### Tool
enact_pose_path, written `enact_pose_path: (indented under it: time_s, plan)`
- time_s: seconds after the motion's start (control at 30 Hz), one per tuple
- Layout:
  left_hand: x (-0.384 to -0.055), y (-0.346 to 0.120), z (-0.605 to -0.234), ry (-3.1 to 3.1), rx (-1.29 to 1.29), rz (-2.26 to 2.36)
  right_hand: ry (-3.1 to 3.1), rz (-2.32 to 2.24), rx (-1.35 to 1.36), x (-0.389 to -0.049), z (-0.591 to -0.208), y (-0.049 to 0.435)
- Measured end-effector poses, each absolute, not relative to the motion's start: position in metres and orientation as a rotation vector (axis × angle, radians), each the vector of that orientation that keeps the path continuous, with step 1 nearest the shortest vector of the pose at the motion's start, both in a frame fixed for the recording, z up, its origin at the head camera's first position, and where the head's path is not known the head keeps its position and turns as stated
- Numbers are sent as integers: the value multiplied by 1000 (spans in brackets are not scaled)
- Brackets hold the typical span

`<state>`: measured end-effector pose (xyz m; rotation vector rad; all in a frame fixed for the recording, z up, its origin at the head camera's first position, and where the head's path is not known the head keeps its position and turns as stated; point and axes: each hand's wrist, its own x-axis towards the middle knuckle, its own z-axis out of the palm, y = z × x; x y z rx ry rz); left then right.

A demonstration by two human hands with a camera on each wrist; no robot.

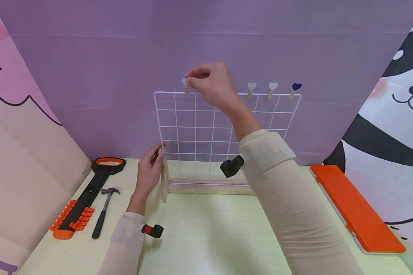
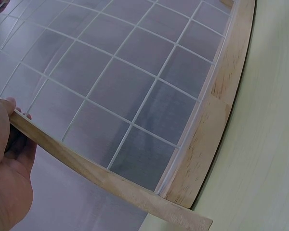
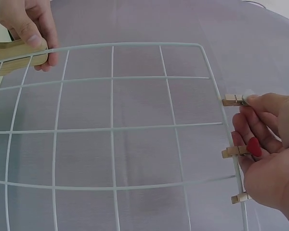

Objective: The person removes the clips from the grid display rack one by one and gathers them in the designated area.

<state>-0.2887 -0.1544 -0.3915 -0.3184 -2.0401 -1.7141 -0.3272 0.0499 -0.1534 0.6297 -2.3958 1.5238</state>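
A white wire grid panel (image 1: pixel 195 126) stands upright in a wooden frame (image 1: pixel 210 188). My right hand (image 1: pixel 215 84) is at the grid's top edge, toward the left corner. Thumb and finger there pinch a small wooden clothespin (image 3: pixel 233 100) with a white heart, its tip at the top wire. Just beside it, a red-heart clothespin (image 3: pixel 254 147) sits on the same wire, with another partly hidden by the hand. My left hand (image 1: pixel 149 170) grips the upper end of the wooden side post (image 2: pixel 106 178). Farther right, two white-heart clothespins (image 1: pixel 252 87) and a blue-heart one (image 1: pixel 296 87) are clipped on.
On the left of the table lie a black and orange handsaw-shaped tool holder (image 1: pixel 89 191) with orange pieces and a claw hammer (image 1: pixel 104 214). An orange case (image 1: pixel 358 210) lies along the right edge. A purple backdrop (image 1: pixel 124 68) rises behind the grid.
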Motion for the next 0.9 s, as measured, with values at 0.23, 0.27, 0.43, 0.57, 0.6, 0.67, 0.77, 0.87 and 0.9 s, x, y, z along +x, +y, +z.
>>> enact_pose_path:
  time_s: [0.23, 0.27, 0.43, 0.57, 0.6, 0.67, 0.77, 0.87, 0.9]
  plan:
    - [-287, -156, -390, -2052, -303, -1720, -2252, 1609, 693, -327, -149, 51]
    - [-290, -157, -393, -2054, -299, -1719, -2223, 1624, 711, -326, -148, 52]
    - [-306, -163, -410, -2040, -301, -1707, -2133, 1682, 785, -321, -145, 55]
    - [-312, -167, -418, -2019, -331, -1681, -2118, 1695, 827, -313, -143, 60]
    - [-313, -167, -418, -2019, -336, -1675, -2111, 1703, 836, -311, -143, 61]
    - [-313, -167, -419, -2020, -338, -1668, -2090, 1715, 854, -307, -144, 65]
    - [-314, -167, -418, -2028, -327, -1667, -2066, 1733, 865, -304, -145, 70]
    - [-312, -166, -414, -2029, -313, -1687, -2069, 1733, 857, -301, -147, 76]
    - [-309, -164, -411, -2032, -311, -1694, -2071, 1733, 851, -299, -148, 78]
